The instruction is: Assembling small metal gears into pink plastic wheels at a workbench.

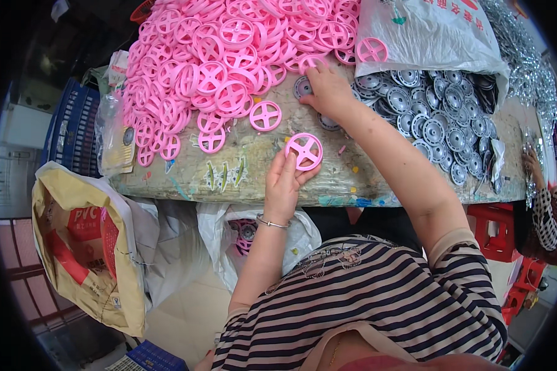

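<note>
Heap of spoked wheels (229,55) at the table's (241,179) far left. Pile of disc hubs (439,117) at far right, spilling from a sack (427,31) behind it. One single wheel (304,151) near the front edge, left hand (283,185) on it. Right hand (329,91) farther back, between the two piles. Printed bag (86,247) down left, below the table.

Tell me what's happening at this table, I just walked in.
A person in a striped top works at a worn table. The left hand holds a pink plastic spoked wheel. The right hand reaches a grey round disc beside the pink wheel heap and the grey disc pile.
</note>
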Demonstrator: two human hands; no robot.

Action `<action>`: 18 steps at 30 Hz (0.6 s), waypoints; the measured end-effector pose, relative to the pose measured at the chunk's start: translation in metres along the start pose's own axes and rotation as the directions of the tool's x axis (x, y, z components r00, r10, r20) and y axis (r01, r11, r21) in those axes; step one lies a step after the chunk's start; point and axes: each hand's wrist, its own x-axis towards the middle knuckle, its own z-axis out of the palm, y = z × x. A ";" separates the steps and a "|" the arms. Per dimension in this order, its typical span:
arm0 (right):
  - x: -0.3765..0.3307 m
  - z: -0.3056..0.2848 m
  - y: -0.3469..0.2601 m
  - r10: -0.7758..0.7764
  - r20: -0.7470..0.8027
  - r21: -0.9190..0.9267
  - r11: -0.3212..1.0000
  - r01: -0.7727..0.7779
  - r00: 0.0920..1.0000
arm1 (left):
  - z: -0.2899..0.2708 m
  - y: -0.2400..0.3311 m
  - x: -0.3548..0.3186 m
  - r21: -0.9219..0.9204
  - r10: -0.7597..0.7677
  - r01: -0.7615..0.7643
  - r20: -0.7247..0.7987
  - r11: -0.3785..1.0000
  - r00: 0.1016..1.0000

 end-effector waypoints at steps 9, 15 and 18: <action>-0.053 -0.061 -0.021 0.154 0.373 0.739 0.547 -0.394 0.915 | -0.007 0.002 -0.001 -0.010 -0.008 0.008 0.017 1.000 1.000; -0.112 -0.032 -0.031 -0.102 -0.096 0.550 0.823 0.138 0.990 | 0.001 -0.002 0.001 0.001 0.013 -0.013 0.075 1.000 0.997; -0.110 -0.037 -0.033 0.031 0.268 0.804 0.543 -0.242 0.963 | 0.003 0.000 -0.002 0.045 0.023 -0.026 0.079 0.999 0.997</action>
